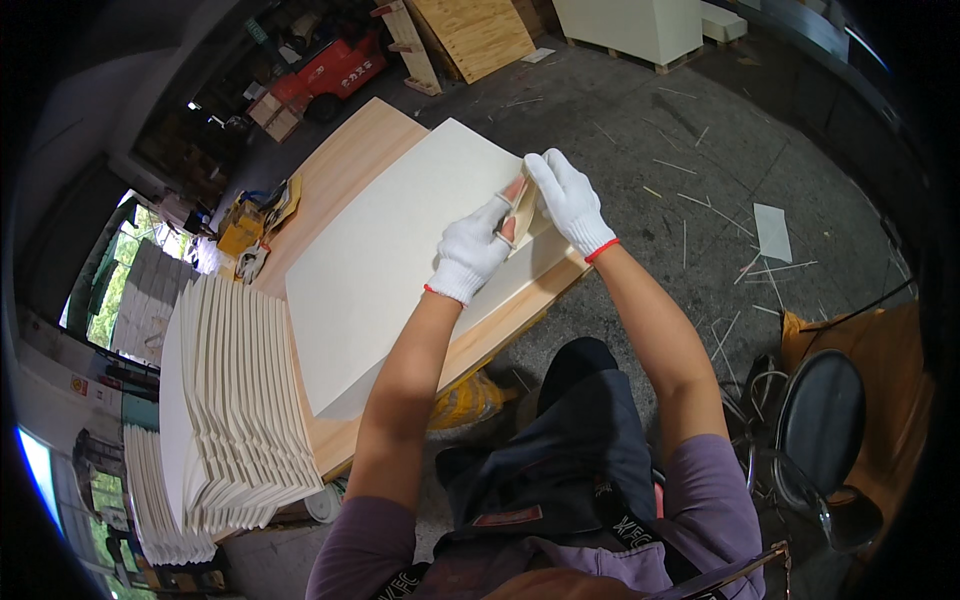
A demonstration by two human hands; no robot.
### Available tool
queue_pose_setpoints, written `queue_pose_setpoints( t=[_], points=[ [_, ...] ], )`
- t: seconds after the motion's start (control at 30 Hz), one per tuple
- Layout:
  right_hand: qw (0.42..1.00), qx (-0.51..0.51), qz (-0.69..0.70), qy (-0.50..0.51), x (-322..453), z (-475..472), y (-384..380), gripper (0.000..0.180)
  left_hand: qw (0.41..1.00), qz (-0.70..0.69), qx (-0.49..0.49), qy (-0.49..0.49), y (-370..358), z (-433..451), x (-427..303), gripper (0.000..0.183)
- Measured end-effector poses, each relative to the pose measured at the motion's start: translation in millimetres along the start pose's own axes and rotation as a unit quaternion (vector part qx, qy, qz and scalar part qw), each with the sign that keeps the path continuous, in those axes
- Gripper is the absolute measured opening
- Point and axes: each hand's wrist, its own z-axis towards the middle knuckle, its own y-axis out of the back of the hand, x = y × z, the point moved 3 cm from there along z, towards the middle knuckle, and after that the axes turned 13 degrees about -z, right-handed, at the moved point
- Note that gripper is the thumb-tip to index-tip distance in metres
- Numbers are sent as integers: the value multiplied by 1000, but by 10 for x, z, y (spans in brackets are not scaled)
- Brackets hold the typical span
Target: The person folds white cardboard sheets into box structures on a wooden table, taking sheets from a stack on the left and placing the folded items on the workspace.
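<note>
A large white panel (pixel 390 240), which looks like paperboard, lies on a wood-topped table (pixel 352 150). A narrow flap along its near side bends downward. At its right end stands a cream end flap (pixel 526 214). My left hand (pixel 476 244), in a white knit glove with bare thumb and fingertip showing, grips this flap from the inner side. On the outer side, my right hand (pixel 568 196), gloved in white with a red cuff, holds the same flap near its top corner. The fingers partly hide the flap's fold.
Many folded white panels (pixel 240 405) stand packed at the left. A yellow box (pixel 241 225) and gloves (pixel 253 261) sit at the table's far left edge. Offcut strips (pixel 716 214) litter the floor. A black stool (pixel 821 427) is at right; a red forklift (pixel 330 71) stands behind.
</note>
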Motion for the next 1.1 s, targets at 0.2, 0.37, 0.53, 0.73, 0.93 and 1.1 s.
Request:
queue_pose_setpoints(
  t=[0.2, 0.37, 0.53, 0.73, 0.93, 1.1],
  points=[
    [1000, -11, -19, 13, 15, -98, 71, 47, 994, -45, -94, -19, -32, 13, 220, 71],
    [1000, 20, -13, 14, 57, -161, 92, 36, 999, -10, -45, -27, 0, -40, 89, 50],
    [999, -2, -2, 44, -19, -150, 82, 34, 998, 50, -26, -7, -39, 41, 34, 42],
    [998, 20, 54, 11, 8, -140, 87, 37, 994, 102, -8, 23, -45, 434, 232, 42],
    [992, 39, 101, -61, 38, -68, 58, 40, 998, -64, -9, 24, -6, 377, 394, 45],
    [997, 37, 60, -42, -19, -39, 71, 44, 997, 20, 3, -74, -79, 94, 171, 46]
  ],
)
